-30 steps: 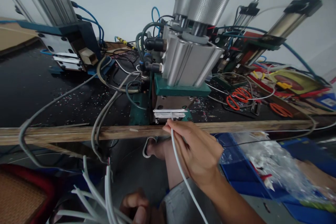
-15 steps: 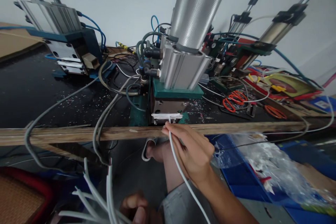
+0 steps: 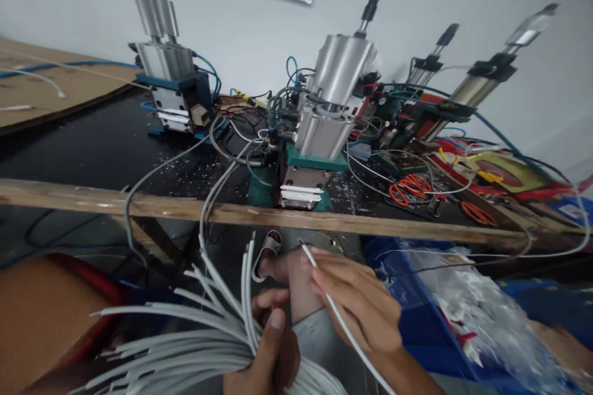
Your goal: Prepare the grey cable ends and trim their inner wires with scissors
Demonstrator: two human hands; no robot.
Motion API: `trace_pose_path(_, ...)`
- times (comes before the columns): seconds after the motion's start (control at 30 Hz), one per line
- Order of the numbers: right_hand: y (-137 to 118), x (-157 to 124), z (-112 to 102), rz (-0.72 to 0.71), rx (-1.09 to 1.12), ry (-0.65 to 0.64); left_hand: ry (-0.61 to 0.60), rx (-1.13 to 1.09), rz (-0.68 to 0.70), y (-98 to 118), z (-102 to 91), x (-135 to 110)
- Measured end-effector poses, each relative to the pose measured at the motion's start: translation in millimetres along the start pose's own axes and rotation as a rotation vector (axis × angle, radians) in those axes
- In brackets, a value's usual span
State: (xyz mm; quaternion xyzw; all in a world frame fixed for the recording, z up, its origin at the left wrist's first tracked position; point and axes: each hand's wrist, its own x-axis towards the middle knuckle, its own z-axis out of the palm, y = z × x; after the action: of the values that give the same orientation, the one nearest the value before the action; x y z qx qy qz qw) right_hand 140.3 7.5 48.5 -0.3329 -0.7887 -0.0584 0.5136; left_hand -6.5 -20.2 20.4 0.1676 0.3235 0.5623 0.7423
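A single white cable (image 3: 341, 320) lies between the thumb and fingers of my right hand (image 3: 365, 305), closed around it below the bench edge. The cable's tip looks dark and thin, and it points toward the bench machine (image 3: 319, 136). That machine has silver cylinders, a green plate and a pair of white jaws (image 3: 301, 193) at the front; the cable is apart from them. At lower centre, my left hand (image 3: 266, 352) is closed on a thick bundle of white cables (image 3: 185, 336). Their cut ends fan out to the left, while part of the bundle is hidden by the hand.
The wooden bench edge (image 3: 152, 203) runs across in front. A similar machine (image 3: 169, 80) stands at left; tilted cylinders (image 3: 482, 83) stand at right. Orange coiled hose (image 3: 410, 188) lies on the bench. Below right is a blue bin (image 3: 403, 321) with clear plastic. An orange-brown seat (image 3: 41, 321) is at lower left.
My right hand has drawn the cable back from the machine's jaws toward me. My left hand and the bundle have come further up into view. The camera view has shifted.
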Motion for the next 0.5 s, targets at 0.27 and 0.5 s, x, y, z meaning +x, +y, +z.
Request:
trace_pose_path(0.27, -48, -19, -35, 0.074, 0.11, -0.329, 0.086, -0.061, -0.022, 8, 19.7, -25)
trace_pose_path(0.5, -46, -21, -35, 0.045, 0.115, -0.365, 0.061, -0.052, 0.014, 8, 18.0, -27)
